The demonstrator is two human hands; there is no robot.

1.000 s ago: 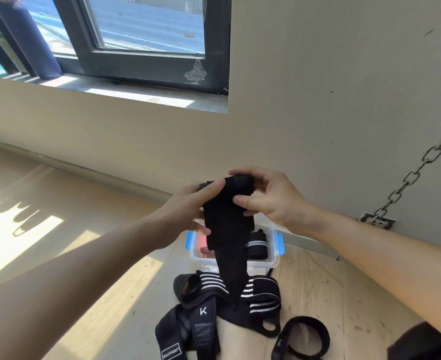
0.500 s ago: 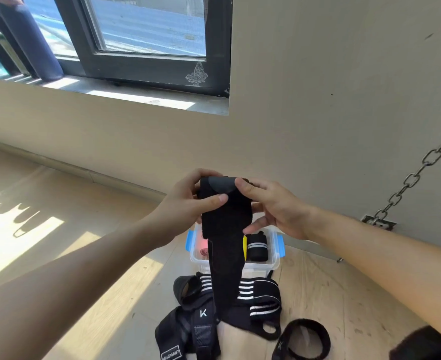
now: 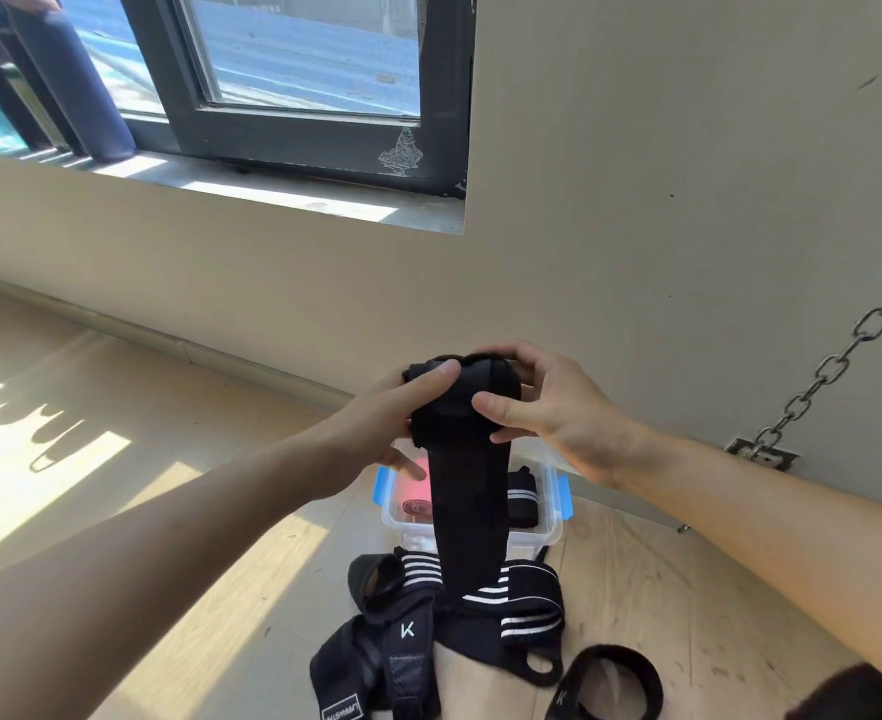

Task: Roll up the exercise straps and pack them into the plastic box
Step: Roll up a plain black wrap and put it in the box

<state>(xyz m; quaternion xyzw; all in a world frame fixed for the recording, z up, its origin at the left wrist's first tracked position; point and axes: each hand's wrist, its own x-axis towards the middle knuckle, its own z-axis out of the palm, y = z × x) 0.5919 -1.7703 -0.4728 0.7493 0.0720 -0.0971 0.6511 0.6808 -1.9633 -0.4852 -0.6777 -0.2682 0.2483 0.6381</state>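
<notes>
Head view: left hand (image 3: 376,433) and right hand (image 3: 563,413), fingers curled round one half-rolled black strap (image 3: 467,475) above one plastic box (image 3: 527,543). Two rolls (image 3: 522,496) inside; loose straps (image 3: 527,610) heaped on wooden floor (image 3: 169,511) by beige wall (image 3: 636,252).

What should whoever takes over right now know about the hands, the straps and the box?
Left hand: grips the partly rolled black strap, thumb across the roll.
Right hand: grips the same roll from the other side.
The strap's unrolled tail hangs down in front of the clear plastic box on the floor.
Done: a rolled pink band and a rolled black striped strap lie in the box.
To do: finish this roll, box it, then roll the pile of black straps and the black loop lying in front of the box.
</notes>
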